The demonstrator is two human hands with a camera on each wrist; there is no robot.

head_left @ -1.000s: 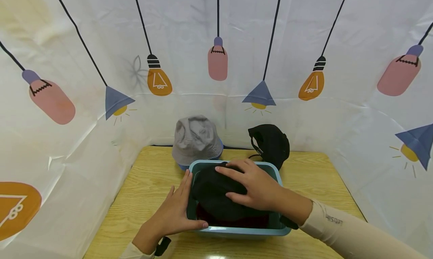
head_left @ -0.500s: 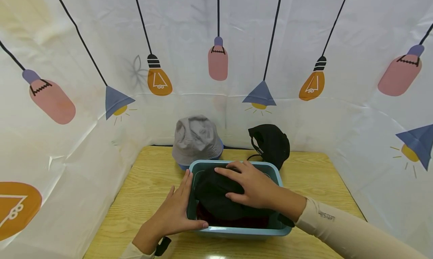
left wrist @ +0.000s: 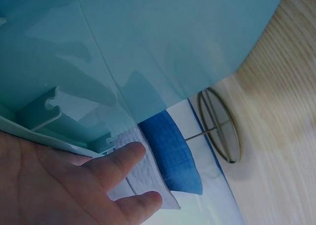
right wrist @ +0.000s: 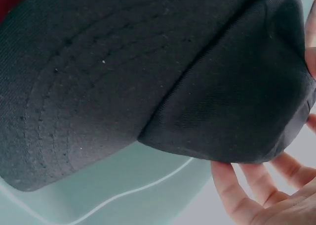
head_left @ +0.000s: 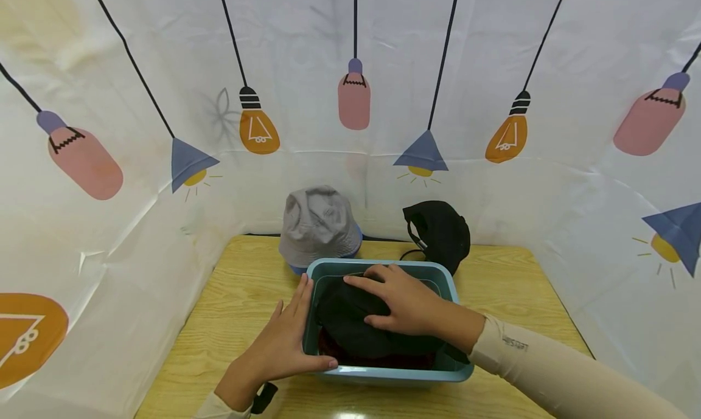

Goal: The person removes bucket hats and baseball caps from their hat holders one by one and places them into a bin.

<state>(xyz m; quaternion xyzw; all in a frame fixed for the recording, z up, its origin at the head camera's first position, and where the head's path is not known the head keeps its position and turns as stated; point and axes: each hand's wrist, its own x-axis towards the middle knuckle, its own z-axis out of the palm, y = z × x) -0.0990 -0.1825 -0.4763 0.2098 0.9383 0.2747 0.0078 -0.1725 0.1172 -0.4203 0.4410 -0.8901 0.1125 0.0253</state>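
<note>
The black cap [head_left: 350, 322] is dark, matte cloth with rows of stitching across its brim (the right wrist view shows them best) and seams running over the crown. It lies in the teal plastic bin [head_left: 383, 373], filling most of it, at 6 o'clock on the wooden table [head_left: 235, 297]. Under the cap a strip of dark red fabric [head_left: 378, 361] shows along the bin's near wall.

The right hand [head_left: 405, 300] lies flat on top of the cap, fingers straight and spread toward 10 o'clock, pressing rather than clasping. The left hand [head_left: 285, 343] rests against the bin's outer left wall, at 9 o'clock from the cap, fingers straight along the wall and thumb laid on the near rim; it grasps nothing.

Beyond the bin, at 11 o'clock, a grey bucket hat [head_left: 319, 224] with a blue edge stands just behind the rim. At 1 o'clock a second black cap [head_left: 440, 230] with a strap stands close to the far corner.

Small dark lettering sits on the beige sleeve [head_left: 547, 370] near the right wrist, too small to read.
</note>
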